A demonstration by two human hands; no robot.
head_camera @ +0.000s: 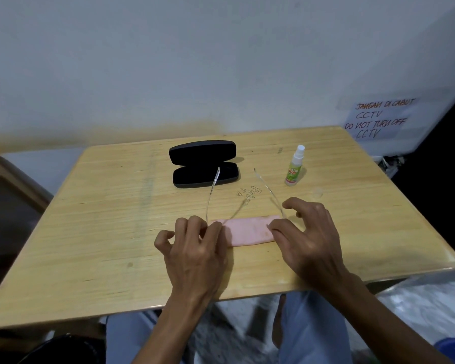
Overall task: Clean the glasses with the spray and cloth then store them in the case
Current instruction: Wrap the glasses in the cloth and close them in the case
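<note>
Clear-framed glasses (212,191) are held over the wooden table (111,232), their two thin temples pointing away from me. My left hand (195,248) pinches the left end of the frame and my right hand (307,235) pinches the right end. The lenses are hidden behind my fingers. A folded pink cloth (247,231) lies flat between my hands, under the frame. The black glasses case (204,164) lies open at the table's far middle. A small spray bottle (295,166) with a white nozzle and a green label stands upright to the right of the case.
A small clear cap (317,193) lies on the table near the bottle. A wall with a paper CCTV notice (378,119) runs behind the table. A wooden chair or frame (0,179) stands at the left. My knees are below the near edge.
</note>
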